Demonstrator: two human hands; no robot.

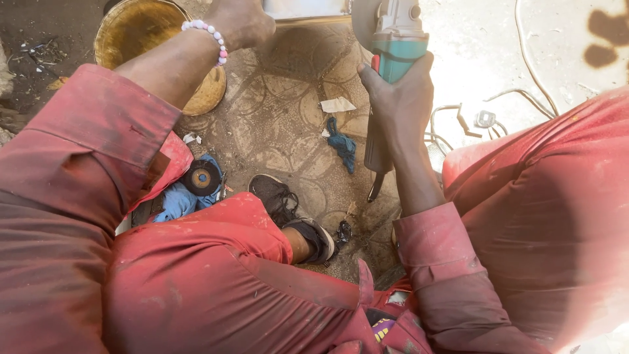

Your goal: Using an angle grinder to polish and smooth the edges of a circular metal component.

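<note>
- A torn pale paper scrap [337,105] lay on the patterned floor [282,124], just above a crumpled blue rag [343,145].
- The right hand [400,98] was wrapped tightly round the teal angle grinder [396,39], held upright near the top edge.
- The left hand [239,23], wearing a beaded bracelet [211,36], reached beside a yellow bucket [141,29]; whether its fingers were curled or spread could not be told.
- A dark grinding disc [202,177] rested on blue cloth [177,200].

Smooth teal plastic grinder [393,46], matt red cloth sleeves [78,151], rough floor [288,124].
</note>
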